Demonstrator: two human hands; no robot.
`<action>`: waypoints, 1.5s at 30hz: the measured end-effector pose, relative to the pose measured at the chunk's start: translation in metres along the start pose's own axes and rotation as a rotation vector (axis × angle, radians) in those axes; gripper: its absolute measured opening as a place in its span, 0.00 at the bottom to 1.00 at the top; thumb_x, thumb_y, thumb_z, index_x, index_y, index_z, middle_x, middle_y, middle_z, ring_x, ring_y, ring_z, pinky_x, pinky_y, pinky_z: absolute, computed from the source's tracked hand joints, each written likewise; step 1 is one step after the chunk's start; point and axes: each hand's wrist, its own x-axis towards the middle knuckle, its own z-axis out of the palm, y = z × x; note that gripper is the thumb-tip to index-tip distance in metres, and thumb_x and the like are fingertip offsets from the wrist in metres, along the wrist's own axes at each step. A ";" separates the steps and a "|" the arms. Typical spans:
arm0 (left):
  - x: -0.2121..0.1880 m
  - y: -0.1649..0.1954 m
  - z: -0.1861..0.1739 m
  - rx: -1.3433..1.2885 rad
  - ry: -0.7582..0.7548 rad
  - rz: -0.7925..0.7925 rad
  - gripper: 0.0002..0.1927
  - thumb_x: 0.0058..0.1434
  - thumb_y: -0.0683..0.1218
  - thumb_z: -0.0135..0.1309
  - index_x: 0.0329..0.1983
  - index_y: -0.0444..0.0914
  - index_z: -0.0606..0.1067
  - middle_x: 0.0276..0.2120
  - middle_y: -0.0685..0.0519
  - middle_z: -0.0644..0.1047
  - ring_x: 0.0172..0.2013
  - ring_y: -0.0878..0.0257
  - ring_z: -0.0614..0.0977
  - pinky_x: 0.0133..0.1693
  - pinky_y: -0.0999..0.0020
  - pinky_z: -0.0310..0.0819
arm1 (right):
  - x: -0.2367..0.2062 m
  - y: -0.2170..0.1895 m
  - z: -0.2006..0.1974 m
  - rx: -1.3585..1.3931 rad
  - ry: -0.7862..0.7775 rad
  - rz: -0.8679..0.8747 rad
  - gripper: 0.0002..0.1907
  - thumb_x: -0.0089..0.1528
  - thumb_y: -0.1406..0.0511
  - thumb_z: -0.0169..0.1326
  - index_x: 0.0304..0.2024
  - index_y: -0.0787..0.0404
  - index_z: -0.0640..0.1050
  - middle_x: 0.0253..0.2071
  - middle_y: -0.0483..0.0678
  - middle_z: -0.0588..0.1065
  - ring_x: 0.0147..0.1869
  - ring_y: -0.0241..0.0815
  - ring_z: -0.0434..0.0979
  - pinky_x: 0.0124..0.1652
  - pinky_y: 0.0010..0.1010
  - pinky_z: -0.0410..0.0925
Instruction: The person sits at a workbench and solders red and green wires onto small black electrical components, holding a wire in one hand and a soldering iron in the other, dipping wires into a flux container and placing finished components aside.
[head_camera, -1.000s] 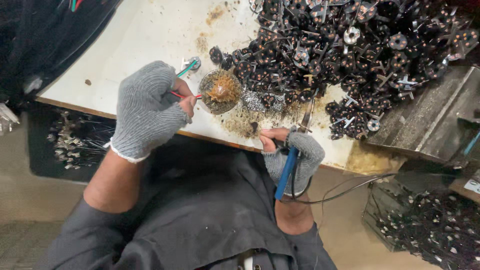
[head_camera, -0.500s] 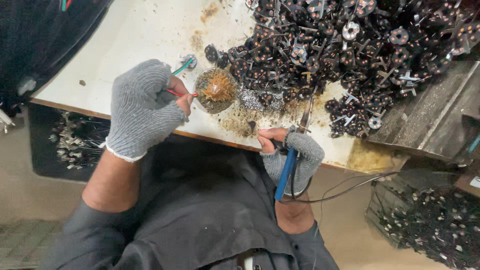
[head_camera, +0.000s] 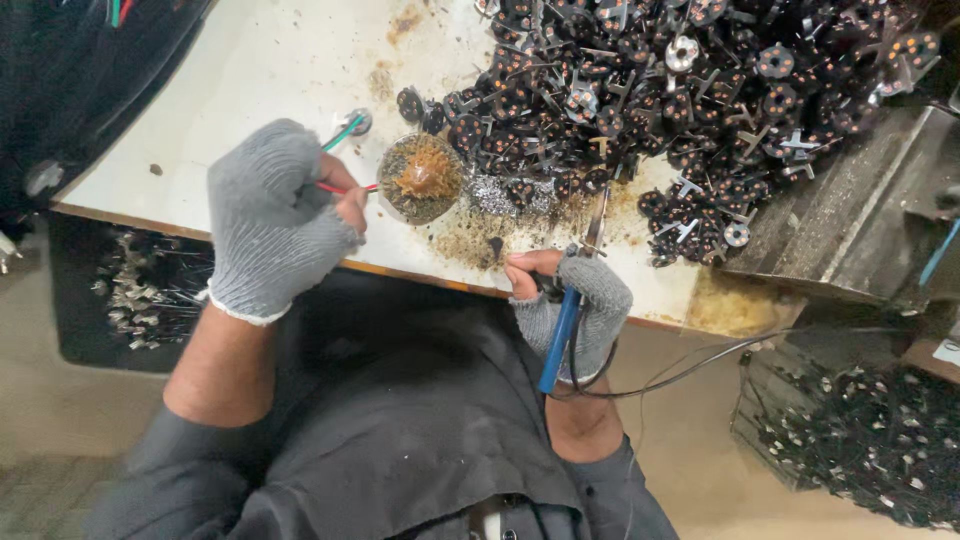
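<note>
The left hand (head_camera: 275, 215), in a grey knit fingerless glove, is pinched around thin red and green insulated wires (head_camera: 338, 160), whose red end points at a small round tin of brownish-orange paste (head_camera: 421, 177) on the stained white surface (head_camera: 250, 80); the wire tip sits just at the tin's rim, so the step in hand looks like dipping the wire end into the paste. The right hand (head_camera: 575, 310), gloved the same way, grips a blue-handled soldering iron (head_camera: 575, 290), its metal tip (head_camera: 596, 215) resting near a patch of silvery solder bits (head_camera: 495, 195), close beside the tin. A heap of small dark round metal parts with prongs (head_camera: 680, 90) covers the far right of the surface. The next move probably calls for steady aim; wire end and hot tip must meet precisely, fingers clear of the iron.
</note>
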 end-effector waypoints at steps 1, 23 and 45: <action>-0.003 0.004 -0.004 0.005 0.001 0.030 0.11 0.60 0.43 0.66 0.27 0.37 0.75 0.23 0.51 0.70 0.26 0.57 0.75 0.32 0.65 0.66 | 0.002 -0.004 0.001 0.020 0.003 -0.008 0.28 0.64 0.74 0.65 0.54 0.56 0.61 0.41 0.56 0.80 0.46 0.47 0.84 0.44 0.31 0.76; -0.024 0.048 0.018 -0.361 -0.618 0.221 0.10 0.49 0.47 0.64 0.29 0.43 0.73 0.36 0.47 0.74 0.36 0.49 0.79 0.35 0.59 0.73 | 0.026 -0.031 -0.015 -0.052 -0.298 0.087 0.11 0.60 0.62 0.68 0.41 0.59 0.82 0.36 0.50 0.82 0.40 0.46 0.84 0.42 0.33 0.75; -0.034 0.015 0.040 -0.085 -0.375 0.163 0.12 0.49 0.50 0.68 0.31 0.44 0.76 0.26 0.51 0.74 0.29 0.50 0.79 0.30 0.56 0.70 | 0.034 -0.033 -0.010 -0.037 -0.313 0.023 0.19 0.63 0.51 0.65 0.47 0.57 0.81 0.43 0.49 0.83 0.41 0.47 0.84 0.44 0.34 0.74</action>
